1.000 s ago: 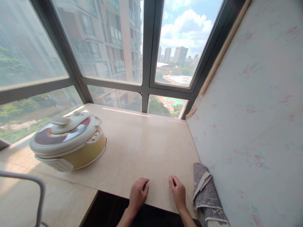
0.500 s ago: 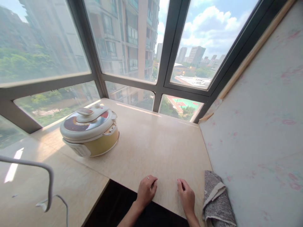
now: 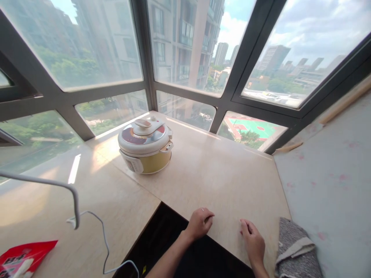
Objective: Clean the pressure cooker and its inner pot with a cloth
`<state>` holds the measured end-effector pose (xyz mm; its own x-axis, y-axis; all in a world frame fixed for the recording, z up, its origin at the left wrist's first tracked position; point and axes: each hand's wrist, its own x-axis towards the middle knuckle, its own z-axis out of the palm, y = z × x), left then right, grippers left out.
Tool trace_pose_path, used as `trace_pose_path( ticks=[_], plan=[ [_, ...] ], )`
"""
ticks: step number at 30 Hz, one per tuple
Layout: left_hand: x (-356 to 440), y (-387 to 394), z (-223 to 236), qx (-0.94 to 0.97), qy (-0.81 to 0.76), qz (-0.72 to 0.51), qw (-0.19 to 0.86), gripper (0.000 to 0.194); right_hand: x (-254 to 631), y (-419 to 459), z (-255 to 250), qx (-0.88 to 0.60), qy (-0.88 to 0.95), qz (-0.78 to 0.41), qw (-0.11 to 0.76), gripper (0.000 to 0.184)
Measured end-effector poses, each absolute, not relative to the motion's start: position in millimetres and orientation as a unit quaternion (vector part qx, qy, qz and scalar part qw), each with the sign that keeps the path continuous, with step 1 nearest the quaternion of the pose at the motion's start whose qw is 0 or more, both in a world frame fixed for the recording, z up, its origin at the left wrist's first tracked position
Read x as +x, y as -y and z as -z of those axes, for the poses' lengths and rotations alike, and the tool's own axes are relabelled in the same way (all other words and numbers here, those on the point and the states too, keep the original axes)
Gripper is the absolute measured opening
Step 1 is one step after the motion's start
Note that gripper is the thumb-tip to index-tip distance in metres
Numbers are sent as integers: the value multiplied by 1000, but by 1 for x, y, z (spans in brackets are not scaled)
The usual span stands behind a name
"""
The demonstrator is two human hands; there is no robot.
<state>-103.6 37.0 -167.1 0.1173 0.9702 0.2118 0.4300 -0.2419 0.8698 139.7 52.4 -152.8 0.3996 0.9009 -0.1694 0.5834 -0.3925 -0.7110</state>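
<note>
My left hand [image 3: 200, 222] rests at the front edge of the pale counter [image 3: 226, 181], its fingers curled in and a ring on one of them. No object shows in it. To its right, a short gap away, my right hand [image 3: 253, 238] is also curled, thumb against the fingers, with nothing seen in it. Both are apart from the round electric cooker [image 3: 146, 148], which stands farther back on the left with its white lid on and a yellow-green body. Nearest to my right hand lies a folded grey cloth [image 3: 297, 247] by the wall.
A grey bent tube [image 3: 62, 185] and a thin cable [image 3: 104, 235] extend over the counter's left side. A red printed bag [image 3: 29, 255] lies at the lower left. Dark-framed windows [image 3: 188, 98] enclose the back; a flower-patterned wall [image 3: 333, 193] bounds the right.
My view has turned left, so the cooker, cloth and hands appear farther right, and the red bag has come into sight. Both hands stay curled at the counter edge.
</note>
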Motion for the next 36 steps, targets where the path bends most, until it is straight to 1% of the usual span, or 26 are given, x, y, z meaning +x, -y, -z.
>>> trace_pose_path(
  ticks=[5, 8, 11, 14, 18, 21, 24, 27, 29, 33, 36],
  plan=[
    [-152, -30, 157, 627, -532, -425, 379, 24, 127, -57, 146, -778, 432, -326, 320, 62],
    [-197, -30, 145, 582, -564, -459, 363, 24, 106, -62, 143, -747, 417, -374, 358, 64],
    [-246, -34, 125, 511, -593, -539, 309, 23, 75, -69, 139, -705, 423, -425, 379, 66],
    [-290, -39, 100, 383, -618, -643, 239, 23, 38, -79, 132, -647, 460, -476, 379, 66],
    [-339, -45, 66, 209, -616, -747, 133, 26, -12, -97, 113, -556, 535, -525, 360, 65],
    [-372, -50, 44, 129, -597, -789, 68, 24, -44, -111, 96, -500, 579, -549, 338, 64],
    [-404, -60, 28, 89, -590, -802, 28, 22, -71, -124, 79, -457, 611, -562, 320, 62],
    [-438, -75, 18, 66, -596, -800, 12, 21, -94, -140, 63, -426, 627, -569, 318, 60],
    [-460, -88, 14, 69, -617, -783, 25, 22, -110, -152, 52, -405, 630, -576, 326, 59],
    [-499, -121, 10, 98, -665, -736, 83, 21, -146, -178, 26, -394, 600, -606, 343, 59],
    [-517, -145, 10, 130, -676, -716, 114, 16, -175, -196, 10, -415, 533, -664, 320, 54]
  ],
)
